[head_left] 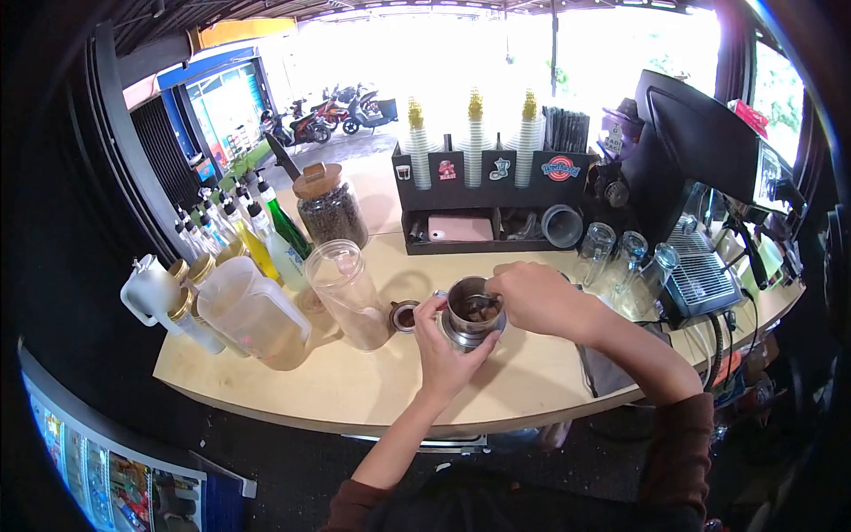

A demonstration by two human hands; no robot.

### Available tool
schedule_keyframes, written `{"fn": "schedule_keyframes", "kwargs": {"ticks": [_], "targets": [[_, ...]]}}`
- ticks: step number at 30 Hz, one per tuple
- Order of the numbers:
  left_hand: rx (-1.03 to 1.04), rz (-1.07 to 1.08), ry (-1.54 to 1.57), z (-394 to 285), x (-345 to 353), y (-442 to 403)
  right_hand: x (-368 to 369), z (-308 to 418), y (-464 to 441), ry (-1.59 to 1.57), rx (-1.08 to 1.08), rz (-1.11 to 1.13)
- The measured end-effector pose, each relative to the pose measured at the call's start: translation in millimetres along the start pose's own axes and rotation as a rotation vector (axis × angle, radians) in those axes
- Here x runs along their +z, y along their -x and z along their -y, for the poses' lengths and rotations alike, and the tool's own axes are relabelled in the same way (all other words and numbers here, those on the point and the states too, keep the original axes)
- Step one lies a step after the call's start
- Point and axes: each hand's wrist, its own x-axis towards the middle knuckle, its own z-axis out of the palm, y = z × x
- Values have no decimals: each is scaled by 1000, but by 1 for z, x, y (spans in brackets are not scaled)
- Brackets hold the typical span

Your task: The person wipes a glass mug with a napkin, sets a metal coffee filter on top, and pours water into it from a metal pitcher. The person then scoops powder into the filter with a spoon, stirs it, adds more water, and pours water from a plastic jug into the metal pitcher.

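My left hand point(446, 348) is wrapped round a metal cup with a wide flange point(472, 335), which looks like a coffee drip filter, above the wooden counter. Inside the cup lies brown matter point(480, 314). My right hand point(537, 298) is closed at the cup's right rim, fingers pointing down into it. What those fingers grip is mostly hidden by the hand. Just left of my left hand, a small round container with a dark brown inside point(404, 316) sits on the counter, beside a tall clear canister with powder point(359, 319).
A translucent pitcher point(253, 310), syrup bottles point(282, 217) and a jar of coffee beans point(332, 213) stand left. Behind are a black cup organizer point(487, 182) and a pink phone point(460, 229). Glass mugs point(631, 253), a metal drip tray point(705, 266) and a black monitor point(669, 142) are right.
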Motion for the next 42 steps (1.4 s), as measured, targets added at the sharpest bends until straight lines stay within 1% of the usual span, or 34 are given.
{"fn": "schedule_keyframes", "kwargs": {"ticks": [2, 4, 5, 7, 8, 9, 10, 11, 12, 14, 15, 16, 18, 20, 22, 23, 24, 26, 27, 29, 30, 32, 33, 35, 38, 40, 42], "targets": [[-20, 15, -126, -5, 5, -2, 2, 2, 0, 14, 21, 29], [-56, 11, -90, -10, 9, -4, 12, 1, 2, 6, 15, -52], [-95, 2, -57, -12, 11, -6, 8, 1, 3, 8, 18, -53], [-117, 31, -77, -7, 12, -9, 0, 3, 5, 12, 24, 34], [-139, 61, -99, -5, 12, -11, 3, 3, 4, 11, 21, 36], [-140, 62, -99, -5, 10, -13, 6, 4, 3, 40, 14, -21], [-170, 90, -28, -5, 7, -16, 9, 4, 3, 70, 9, -79], [-198, 119, 44, -4, 5, -19, 9, 3, 3, 71, 13, -82], [-194, 120, 45, -2, 2, -22, 9, 2, 2, 38, -18, -53], [-200, 243, 221, 4, -7, -27, 6, 3, 1, 3, -50, -24], [-181, 312, 191, 12, -11, -28, 1, 4, 0, 52, -38, -18], [-183, 315, 192, 15, -17, -29, 0, 6, 0, 100, -24, -10], [-243, 470, 389, 18, -24, -35, 11, 5, -1, 62, -28, -35], [-265, 466, 440, 19, -23, -32, 11, 5, -2, 27, -40, -61], [-130, 383, 283, 17, -18, -26, 1, 6, -3, 2, -57, 23], [-128, 326, 257, 15, -14, -22, 3, 8, -5, 0, -61, 27], [-131, 326, 256, 13, -13, -22, 6, 9, -7, 20, -38, -8], [-292, 304, 166, 7, -12, -25, 7, 9, -8, 43, -11, -42], [-293, 305, 168, 8, -13, -27, 5, 8, -8, 25, -42, -14], [-271, 409, 290, 13, -19, -32, 3, 5, -9, 3, -76, 17], [-275, 409, 289, 18, -22, -35, 2, 3, -11, 37, -53, 14], [-261, 566, 320, 29, -27, -41, 3, 3, -12, 70, -27, 12], [-261, 569, 323, 33, -30, -44, 5, 5, -11, 46, -66, 17], [-272, 662, 377, 37, -32, -47, 2, 5, -10, 22, -105, 23], [-260, 668, 425, 38, -32, -49, -3, 5, -9, -52, -104, 72], [-269, 666, 430, 39, -32, -47, 5, 6, -11, 25, -86, 16], [-273, 657, 435, 39, -32, -48, -7, 7, -8, 13, -90, 61]]}}
